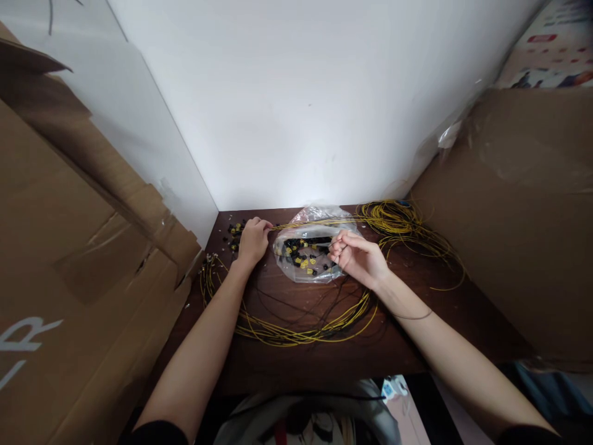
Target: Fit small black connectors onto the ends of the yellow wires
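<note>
Fingers [268, 225] of the left hand [252, 241] close narrowly on thin yellow plastic-coated wires [315, 222], which stretch along the far edge of the dark brown worktop [278, 364] toward a tangled yellow-and-black wire bundle [391, 215] farther right by that edge. The right hand [360, 256] pinches a thin dark wire [331, 250] above a clear plastic bag [315, 212] holding small black and yellow pieces [308, 264]. Handling one dark wire apart from the held yellow ones seems the step in hand; the next move probably calls for a light right-hand pinch and a steady left.
</note>
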The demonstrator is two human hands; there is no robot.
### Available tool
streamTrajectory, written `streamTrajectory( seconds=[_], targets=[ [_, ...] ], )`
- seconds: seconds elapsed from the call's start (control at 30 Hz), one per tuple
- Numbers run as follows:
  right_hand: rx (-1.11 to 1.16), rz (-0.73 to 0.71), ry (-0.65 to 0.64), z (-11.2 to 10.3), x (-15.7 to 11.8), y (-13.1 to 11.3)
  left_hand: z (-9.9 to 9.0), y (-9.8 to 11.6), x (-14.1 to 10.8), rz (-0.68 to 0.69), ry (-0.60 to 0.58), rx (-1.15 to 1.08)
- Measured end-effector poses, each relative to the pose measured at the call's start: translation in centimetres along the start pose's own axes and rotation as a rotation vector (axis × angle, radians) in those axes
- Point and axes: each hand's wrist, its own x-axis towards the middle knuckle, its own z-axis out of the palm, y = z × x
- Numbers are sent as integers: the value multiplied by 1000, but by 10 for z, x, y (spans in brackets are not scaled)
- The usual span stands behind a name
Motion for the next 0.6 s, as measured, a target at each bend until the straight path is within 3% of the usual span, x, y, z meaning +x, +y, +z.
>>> streamTrajectory(
  seconds=[0.6],
  targets=[
    [-30, -1, -8, -2, 0, 1, -1, 1, 0, -20, 71, 29]
  ],
)
